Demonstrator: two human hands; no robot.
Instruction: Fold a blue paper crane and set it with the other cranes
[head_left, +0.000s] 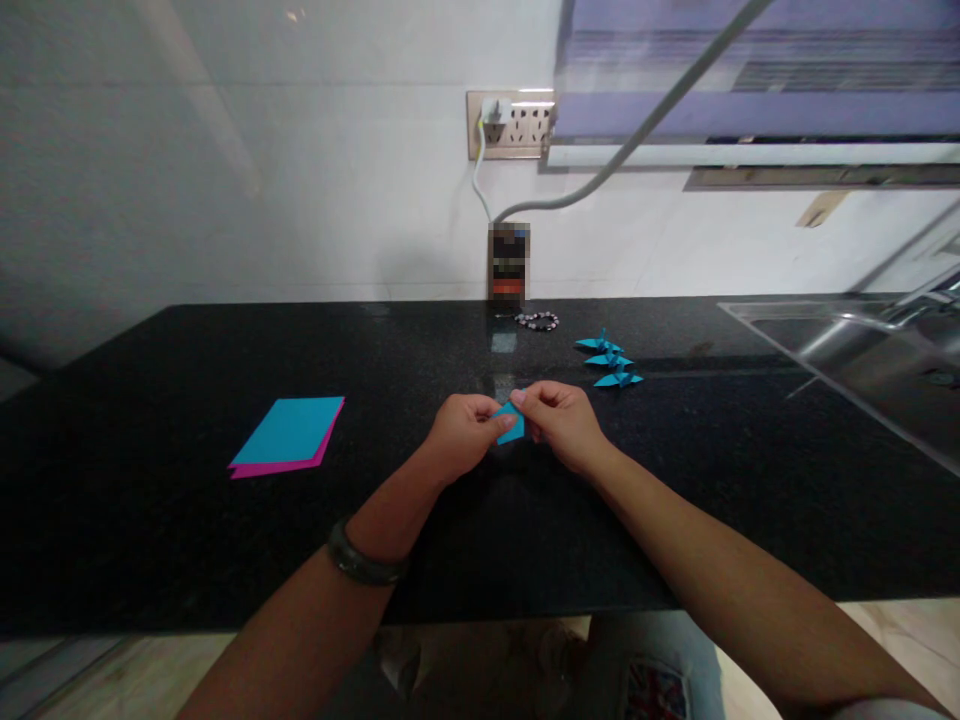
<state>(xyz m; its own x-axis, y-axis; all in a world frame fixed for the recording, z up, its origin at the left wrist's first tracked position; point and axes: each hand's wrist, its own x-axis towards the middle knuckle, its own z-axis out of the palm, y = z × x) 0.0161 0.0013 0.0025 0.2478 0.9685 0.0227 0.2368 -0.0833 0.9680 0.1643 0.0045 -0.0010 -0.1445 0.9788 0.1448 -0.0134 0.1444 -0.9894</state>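
Note:
My left hand (pixel 463 432) and my right hand (pixel 564 424) meet above the middle of a black stone counter (pixel 187 540). Both pinch a small folded piece of blue paper (pixel 511 424) between their fingertips. The paper is held just above the counter, and most of it is hidden by my fingers. A dark band sits on my left wrist (pixel 361 562).
A stack of square paper sheets (pixel 289 435), blue on top and pink below, lies at the left. Three folded blue paper cranes (pixel 609 360) stand to the right behind my hands. A bead bracelet (pixel 537 320), a phone on a cable (pixel 508 262) and a steel sink (pixel 862 350) are further back.

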